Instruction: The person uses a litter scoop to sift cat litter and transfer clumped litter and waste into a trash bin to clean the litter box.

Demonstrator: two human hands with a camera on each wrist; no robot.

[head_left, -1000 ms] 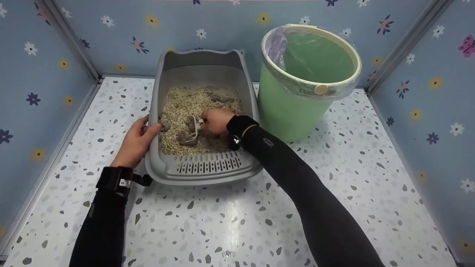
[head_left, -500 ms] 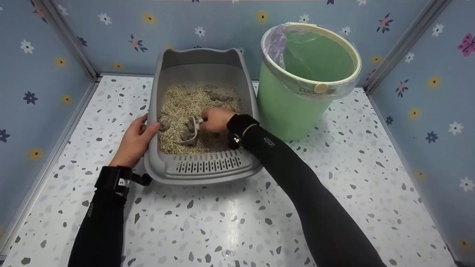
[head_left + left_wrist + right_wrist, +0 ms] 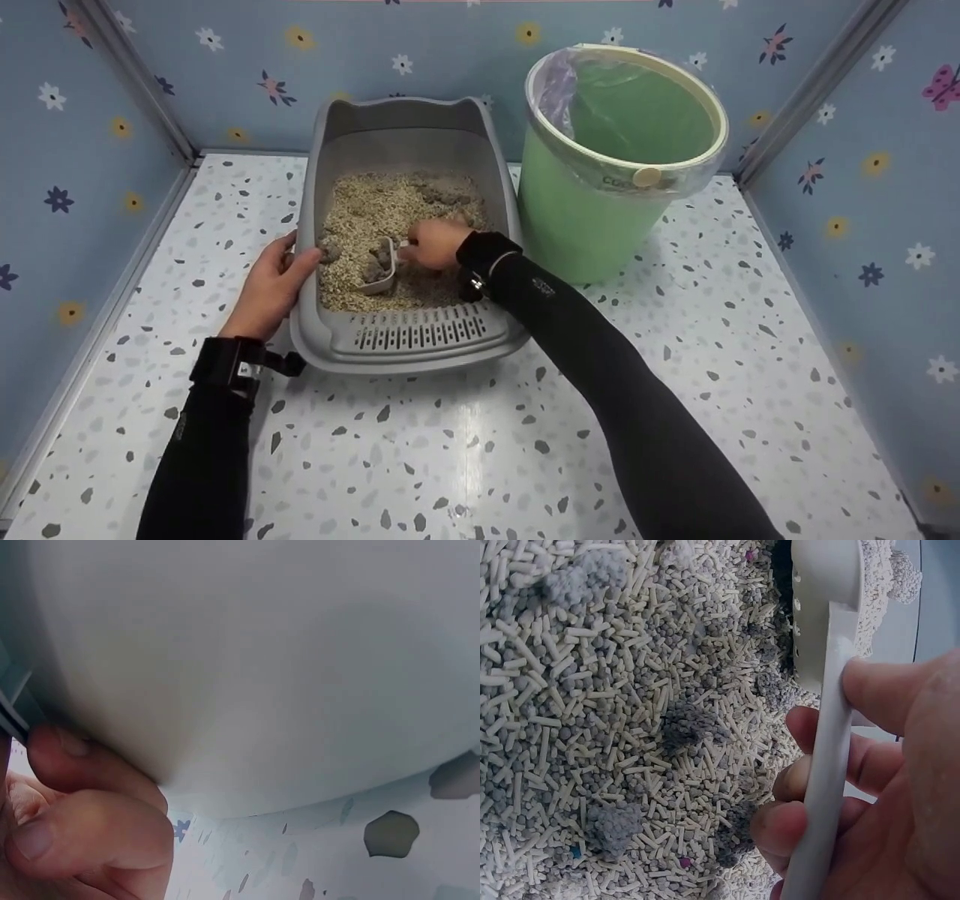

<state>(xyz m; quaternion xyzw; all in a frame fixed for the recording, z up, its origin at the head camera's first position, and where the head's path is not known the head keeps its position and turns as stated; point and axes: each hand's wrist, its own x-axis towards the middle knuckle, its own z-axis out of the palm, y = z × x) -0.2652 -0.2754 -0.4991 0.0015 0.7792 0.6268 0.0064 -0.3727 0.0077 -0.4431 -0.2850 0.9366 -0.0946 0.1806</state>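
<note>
A grey litter box (image 3: 412,361) holds pale pellet litter (image 3: 360,210) with grey clumps in it. On its left side, my left hand (image 3: 268,289) grips the rim, thumb over the top; the left wrist view shows its fingers (image 3: 97,829) curled beneath the edge. My right hand (image 3: 439,244) is inside the box, holding a light-coloured litter scoop by its handle (image 3: 826,757). Several clumps (image 3: 373,270) lie in the scoop's head, low over or on the litter; I cannot tell which. Another clump (image 3: 328,251) sits by the left wall, near my left thumb.
Close on the box's right stands a green bin (image 3: 592,217) with a clear bag folded over its cream rim. More clumps (image 3: 448,196) lie toward the back of the litter. Flowered panels (image 3: 450,60) close off the back and both sides of the speckled floor (image 3: 420,450).
The scoop has shifted slightly left and tilted, with clumps showing in its head. My left hand keeps its grip on the rim. The head view has shifted a little.
</note>
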